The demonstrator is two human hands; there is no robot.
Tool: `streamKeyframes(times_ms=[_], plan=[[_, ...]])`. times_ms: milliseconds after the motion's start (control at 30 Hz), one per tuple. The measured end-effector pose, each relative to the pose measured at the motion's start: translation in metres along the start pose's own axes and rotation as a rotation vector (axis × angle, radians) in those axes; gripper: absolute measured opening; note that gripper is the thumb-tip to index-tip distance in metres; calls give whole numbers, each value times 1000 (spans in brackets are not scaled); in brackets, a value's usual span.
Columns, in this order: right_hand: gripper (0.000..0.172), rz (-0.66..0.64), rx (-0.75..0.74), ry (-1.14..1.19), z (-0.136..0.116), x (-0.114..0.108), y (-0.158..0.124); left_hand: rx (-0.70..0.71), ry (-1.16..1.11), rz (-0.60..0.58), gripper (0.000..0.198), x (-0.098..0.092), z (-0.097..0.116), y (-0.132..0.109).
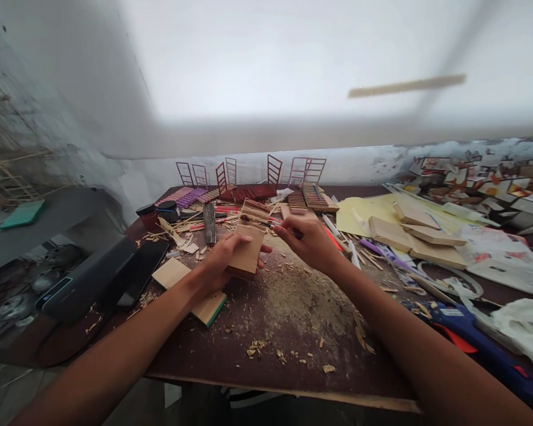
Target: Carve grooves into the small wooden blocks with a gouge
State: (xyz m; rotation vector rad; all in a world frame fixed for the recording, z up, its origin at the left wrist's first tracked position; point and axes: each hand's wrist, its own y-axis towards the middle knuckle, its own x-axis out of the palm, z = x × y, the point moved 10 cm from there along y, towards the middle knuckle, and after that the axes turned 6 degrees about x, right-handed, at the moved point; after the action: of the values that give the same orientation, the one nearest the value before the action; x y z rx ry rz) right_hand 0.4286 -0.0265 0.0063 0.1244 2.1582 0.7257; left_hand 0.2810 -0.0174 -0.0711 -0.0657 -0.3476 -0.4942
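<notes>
My left hand (228,251) grips a small pale wooden block (247,244), thumb on its top face and fingertips showing past its right edge. Dark brown marks cross the far part of the block. My right hand (306,239) is closed in a pinch around a slim tool (270,224) with a dark tip, and that tip is at the marked end of the block. Whether it is a brush or a blade cannot be made out. Under my left forearm lies a flat wooden board (208,307) with a green edge. An upright dark grey piece (209,223) stands beyond my left hand.
Shavings (288,296) litter the dark table (204,361). Small ladder-like frames (274,170) stand at the back. Two dark-lidded jars (167,211) and a black phone (144,272) are left. Wooden blocks (391,234), a plastic bag (506,254) and a blue glue gun (466,325) lie right.
</notes>
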Motion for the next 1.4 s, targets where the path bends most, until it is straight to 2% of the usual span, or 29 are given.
streamKeyframes(times_ms=[100,300,400,633,900,1133,1300,1400], plan=[[41,-46,-5,2,1,4,0,4,12,0,34,1,1,-1],[39,26,-21,7,-4,-6,-1,35,22,33,35,3,5,-5],[41,-26,-41,18,-5,1,-1,37,37,28,36,3,4,-4],[42,-89,-46,47,3,13,-3,197,385,79,41,-1,14,0],[39,-56,-103,62,-16,14,-6,350,705,137,21,-5,28,-2],[41,-12,-84,42,-10,12,-5,445,896,209,13,-3,48,-11],[40,-12,-103,50,-19,12,-6,492,959,238,31,0,55,-14],[42,-8,-80,43,-17,14,-5,497,967,244,36,-1,54,-14]])
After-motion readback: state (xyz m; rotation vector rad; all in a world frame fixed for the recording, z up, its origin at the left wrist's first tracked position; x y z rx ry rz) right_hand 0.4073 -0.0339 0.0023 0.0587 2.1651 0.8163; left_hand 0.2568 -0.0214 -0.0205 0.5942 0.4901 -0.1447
